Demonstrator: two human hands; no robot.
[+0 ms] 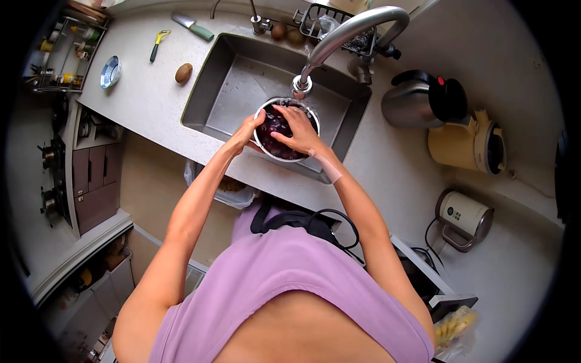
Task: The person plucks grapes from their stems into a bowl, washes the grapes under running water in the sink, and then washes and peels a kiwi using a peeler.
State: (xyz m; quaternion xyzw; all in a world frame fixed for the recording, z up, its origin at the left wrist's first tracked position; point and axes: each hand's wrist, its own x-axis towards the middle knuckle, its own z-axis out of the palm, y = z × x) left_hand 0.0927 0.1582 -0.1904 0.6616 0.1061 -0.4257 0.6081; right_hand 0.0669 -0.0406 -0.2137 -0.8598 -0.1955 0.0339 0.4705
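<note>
Through the head camera, I see a round, pale-rimmed bowl (289, 160) at the near side of the sink (233, 88), close by the tap's (357, 25) spout. Its mouth faces up, its central axis roughly upright. Dark round fruit (275, 124) lies inside. The left hand (249, 129) has its fingers closed on the bowl's left rim. The right hand (297, 129) reaches in, fingers spread wide over the fruit; whether they pinch any, I cannot tell. On the desk (148, 112), a knife's (192, 27) blade points away from the sink.
</note>
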